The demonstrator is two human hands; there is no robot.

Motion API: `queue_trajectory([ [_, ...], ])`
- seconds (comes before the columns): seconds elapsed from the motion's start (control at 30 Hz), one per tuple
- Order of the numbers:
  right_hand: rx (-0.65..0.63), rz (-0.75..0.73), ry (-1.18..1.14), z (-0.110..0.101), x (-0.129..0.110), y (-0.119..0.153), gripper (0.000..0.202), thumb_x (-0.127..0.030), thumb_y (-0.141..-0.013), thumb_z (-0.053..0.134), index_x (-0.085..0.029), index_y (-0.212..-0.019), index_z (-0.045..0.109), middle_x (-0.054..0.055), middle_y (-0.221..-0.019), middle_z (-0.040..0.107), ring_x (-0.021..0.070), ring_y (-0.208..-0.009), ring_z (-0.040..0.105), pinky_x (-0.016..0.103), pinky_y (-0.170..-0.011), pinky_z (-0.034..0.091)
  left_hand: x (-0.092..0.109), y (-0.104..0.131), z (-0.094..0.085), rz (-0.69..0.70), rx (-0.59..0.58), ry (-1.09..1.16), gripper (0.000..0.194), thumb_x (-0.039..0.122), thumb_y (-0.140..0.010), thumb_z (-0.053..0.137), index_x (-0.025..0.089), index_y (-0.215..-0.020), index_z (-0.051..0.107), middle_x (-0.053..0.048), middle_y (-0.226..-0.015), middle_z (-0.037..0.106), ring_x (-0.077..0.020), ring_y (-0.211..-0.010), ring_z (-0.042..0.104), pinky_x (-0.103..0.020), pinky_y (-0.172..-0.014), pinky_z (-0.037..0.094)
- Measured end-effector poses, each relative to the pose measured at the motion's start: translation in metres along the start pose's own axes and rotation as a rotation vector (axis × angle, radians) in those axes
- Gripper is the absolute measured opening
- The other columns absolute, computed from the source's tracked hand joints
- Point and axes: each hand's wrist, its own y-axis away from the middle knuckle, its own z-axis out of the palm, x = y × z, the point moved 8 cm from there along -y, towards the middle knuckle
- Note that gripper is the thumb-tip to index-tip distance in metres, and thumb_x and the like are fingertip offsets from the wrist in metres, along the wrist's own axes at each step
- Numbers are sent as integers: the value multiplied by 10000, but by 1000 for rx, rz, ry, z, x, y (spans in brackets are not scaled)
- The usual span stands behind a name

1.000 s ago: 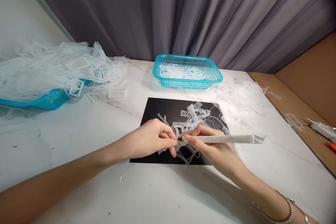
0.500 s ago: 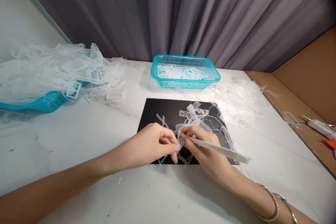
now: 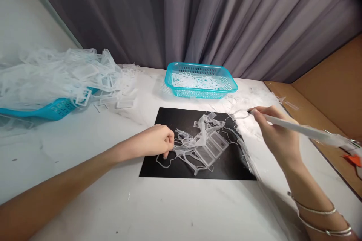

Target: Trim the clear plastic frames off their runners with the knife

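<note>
Over the black mat (image 3: 240,169), your left hand (image 3: 158,140) is closed on the left end of the tangled clear plastic frames (image 3: 209,150); off right, your right hand (image 3: 279,133) grips a white pen-like tool (image 3: 301,129), thin strand (image 3: 240,111) at its tip.

Room between mat (image 3: 177,118) and basket (image 3: 202,93)
</note>
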Motion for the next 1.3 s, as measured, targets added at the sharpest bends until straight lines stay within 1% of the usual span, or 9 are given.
queue_trajectory([
  [0.1,-264,286,-462,22,19,1,171,-299,-758,659,-204,-634,590,42,-836,679,220,-857,623,299,-650,444,2,4,-18,28,123,-53,127,256,-733,468,217,-727,588,16,-705,643,-134,-589,532,-231,-499,334],
  [0.3,-855,615,-998,81,-16,51,204,-229,-762,690,-174,-615,560,24,-816,657,154,-811,622,236,-653,442,32,32,-49,86,500,-106,357,449,-761,564,252,-1055,513,-10,-1054,572,-154,-739,580,-263,-627,413],
  [0.37,-954,669,-1061,89,-29,67,206,-214,-767,686,-171,-621,547,17,-792,651,145,-784,620,223,-625,436,53,39,-43,239,487,-69,336,438,-793,552,270,-1083,523,1,-1200,506,-173,-939,560,-258,-736,417],
  [0.43,-1020,693,-1095,94,-38,78,204,-196,-785,665,-168,-629,536,21,-793,657,136,-756,615,220,-612,429,69,41,-29,370,367,18,276,404,-827,534,281,-1073,552,23,-1231,497,-173,-1061,506,-245,-822,391],
  [0.6,-1088,738,-1141,99,-44,90,199,-165,-807,617,-165,-628,529,26,-816,659,120,-708,600,226,-617,433,74,35,1,302,64,275,189,372,-845,513,259,-961,612,43,-950,635,-140,-851,558,-243,-739,390],
  [0.77,-1043,835,-1150,102,-37,90,180,-171,-788,638,-174,-653,520,25,-874,659,150,-769,643,227,-619,448,66,32,-2,186,103,334,204,376,-831,514,210,-839,633,36,-801,622,-128,-731,517,-246,-656,358],
  [0.87,-1022,818,-1156,101,-38,86,155,-178,-804,620,-180,-676,531,25,-890,659,135,-718,639,223,-603,455,62,30,-2,156,82,388,229,388,-828,514,191,-827,632,27,-775,610,-129,-731,520,-243,-665,365],
  [1.13,-994,803,-1146,102,-37,87,205,-215,-820,596,-193,-652,481,29,-809,649,62,-461,423,213,-485,417,67,30,16,183,-265,676,230,383,-842,525,191,-795,642,11,-853,621,-124,-807,514,-220,-725,367],
  [1.3,-1026,812,-1167,105,-34,90,179,-262,-831,592,-200,-692,498,-23,-640,604,53,-417,396,191,-445,386,70,32,22,177,-347,766,263,405,-853,507,183,-818,644,-15,-894,609,-131,-804,508,-227,-707,375],
])
